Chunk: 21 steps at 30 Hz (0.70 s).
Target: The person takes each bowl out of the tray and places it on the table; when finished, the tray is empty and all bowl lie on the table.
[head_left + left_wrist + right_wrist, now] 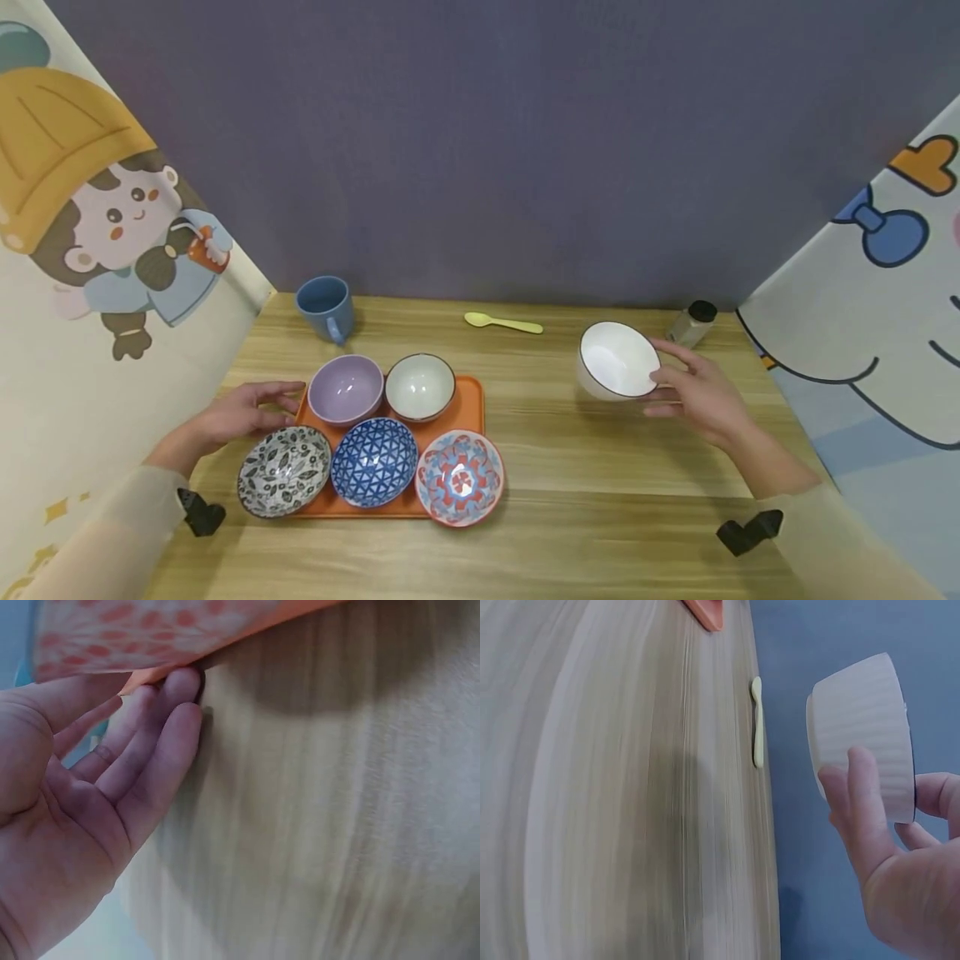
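Observation:
A white bowl (618, 360) with a thin dark rim is tilted above the right part of the table. My right hand (701, 392) grips it by its right side, thumb at the rim and fingers along the outside; the ribbed outer wall shows in the right wrist view. At the left edge of an orange tray (471, 408) is my left hand (243, 412), fingers loosely bent, fingertips by the tray's edge. Close to it are a purple bowl (347, 390) and a black-and-white leaf-patterned bowl (285, 472).
Also on the tray are a pale bowl (420, 387), a blue triangle-patterned bowl (375, 462) and a red-and-blue flowered bowl (460, 478), which overhangs the corner. Behind stand a blue mug (326, 307), a yellow spoon (504, 322) and a black-lidded jar (692, 324) near the back wall.

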{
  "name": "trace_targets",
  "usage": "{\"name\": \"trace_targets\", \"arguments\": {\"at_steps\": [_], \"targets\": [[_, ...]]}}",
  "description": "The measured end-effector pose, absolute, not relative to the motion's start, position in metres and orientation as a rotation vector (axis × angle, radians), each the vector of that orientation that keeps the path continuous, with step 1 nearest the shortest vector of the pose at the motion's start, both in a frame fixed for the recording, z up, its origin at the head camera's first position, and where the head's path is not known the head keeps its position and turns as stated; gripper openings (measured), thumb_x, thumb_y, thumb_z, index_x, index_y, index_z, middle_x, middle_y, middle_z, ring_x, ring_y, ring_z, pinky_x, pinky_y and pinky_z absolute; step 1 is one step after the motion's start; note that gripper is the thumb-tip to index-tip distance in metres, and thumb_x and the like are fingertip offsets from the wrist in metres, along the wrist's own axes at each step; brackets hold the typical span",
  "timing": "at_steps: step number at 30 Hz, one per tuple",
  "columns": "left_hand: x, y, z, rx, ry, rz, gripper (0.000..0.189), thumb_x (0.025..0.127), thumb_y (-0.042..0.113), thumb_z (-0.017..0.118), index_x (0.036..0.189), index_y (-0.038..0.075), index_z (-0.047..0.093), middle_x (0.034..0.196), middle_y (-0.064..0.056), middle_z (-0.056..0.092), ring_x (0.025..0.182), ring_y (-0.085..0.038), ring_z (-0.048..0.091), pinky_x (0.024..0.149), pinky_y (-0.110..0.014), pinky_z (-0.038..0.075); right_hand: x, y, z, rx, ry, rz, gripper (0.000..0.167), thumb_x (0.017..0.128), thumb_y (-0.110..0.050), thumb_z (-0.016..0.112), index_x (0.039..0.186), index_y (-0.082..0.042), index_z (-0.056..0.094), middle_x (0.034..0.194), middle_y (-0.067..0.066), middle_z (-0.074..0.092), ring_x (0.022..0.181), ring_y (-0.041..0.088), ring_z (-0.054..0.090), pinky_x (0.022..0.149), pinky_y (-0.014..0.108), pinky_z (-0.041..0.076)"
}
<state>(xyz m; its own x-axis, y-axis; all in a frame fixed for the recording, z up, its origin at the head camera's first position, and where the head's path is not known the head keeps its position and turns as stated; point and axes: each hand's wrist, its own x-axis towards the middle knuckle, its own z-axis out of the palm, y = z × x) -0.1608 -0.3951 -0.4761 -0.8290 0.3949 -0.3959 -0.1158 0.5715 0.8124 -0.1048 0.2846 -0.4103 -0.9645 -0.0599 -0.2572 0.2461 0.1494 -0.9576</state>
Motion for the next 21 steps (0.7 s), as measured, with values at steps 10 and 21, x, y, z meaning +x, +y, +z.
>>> {"name": "trace_targets", "arguments": {"at_steps": [10, 21], "targets": [[-0.158, -0.398, -0.487, 0.22, 2.287, 1.23, 0.069, 0.092, 0.004, 0.069, 0.155, 0.001, 0.041, 0.126, -0.023, 0.062, 0.099, -0.021, 0.061, 0.072, -0.03, 0.056, -0.074, 0.328, -0.408, 0.213, 2.181, -1.948, 0.065, 0.104, -0.008, 0.057, 0.162, -0.013, 0.028, 0.142, 0.028, 0.033, 0.088, 0.022, 0.075, 0.077, 0.046, 0.062], [-0.158, -0.397, -0.491, 0.268, 2.343, 1.193, 0.069, 0.091, 0.002, 0.069, 0.154, 0.003, 0.043, 0.123, -0.02, 0.064, 0.105, -0.027, 0.059, 0.073, -0.029, 0.056, -0.053, 0.373, -0.424, 0.335, 2.157, -1.964, 0.071, 0.104, -0.008, 0.056, 0.164, -0.011, 0.019, 0.119, 0.007, 0.055, 0.089, 0.028, 0.077, 0.08, 0.046, 0.061]]}}
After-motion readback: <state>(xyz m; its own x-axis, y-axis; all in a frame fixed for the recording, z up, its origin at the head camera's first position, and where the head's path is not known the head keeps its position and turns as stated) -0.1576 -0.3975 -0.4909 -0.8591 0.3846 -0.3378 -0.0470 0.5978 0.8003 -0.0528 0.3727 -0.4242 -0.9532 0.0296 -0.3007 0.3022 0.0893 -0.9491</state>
